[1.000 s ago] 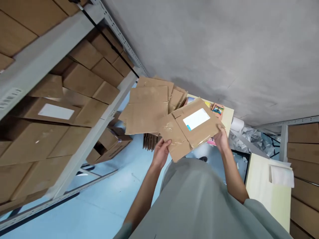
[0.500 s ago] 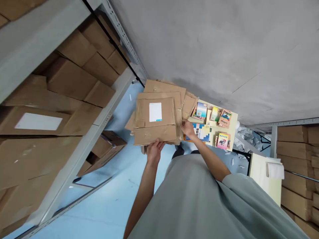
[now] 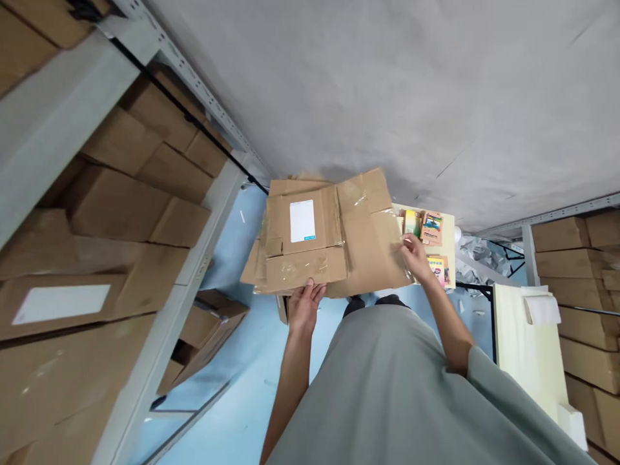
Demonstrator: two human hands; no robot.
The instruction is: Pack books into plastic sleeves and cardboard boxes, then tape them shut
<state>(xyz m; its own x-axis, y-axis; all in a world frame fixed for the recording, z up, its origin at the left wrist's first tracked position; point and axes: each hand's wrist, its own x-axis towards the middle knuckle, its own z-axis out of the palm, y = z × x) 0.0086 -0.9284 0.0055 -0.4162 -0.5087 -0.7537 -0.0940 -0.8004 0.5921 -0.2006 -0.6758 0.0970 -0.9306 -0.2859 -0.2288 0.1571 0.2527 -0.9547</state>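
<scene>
A stack of flattened cardboard boxes [image 3: 310, 265] lies in front of me; the top one bears a white label [image 3: 302, 220] and clear tape. My left hand [image 3: 303, 307] holds the stack's near edge, fingers curled under it. My right hand [image 3: 415, 257] grips the right edge of another flattened carton [image 3: 371, 242] that lies partly under the labelled one. Both arms reach out over my grey shirt.
Metal shelving [image 3: 72, 110] packed with brown cartons fills the left side. A cream table [image 3: 449, 232] with several colourful books [image 3: 431, 227] stands behind the cardboard. More cartons [image 3: 581, 271] sit at the right, beside a cream surface [image 3: 527, 349]. The floor [image 3: 242, 387] is light blue.
My right hand moved right and pulled a second flat carton out from beside the labelled one, covering most of the books. The left hand stayed at the stack's near edge.
</scene>
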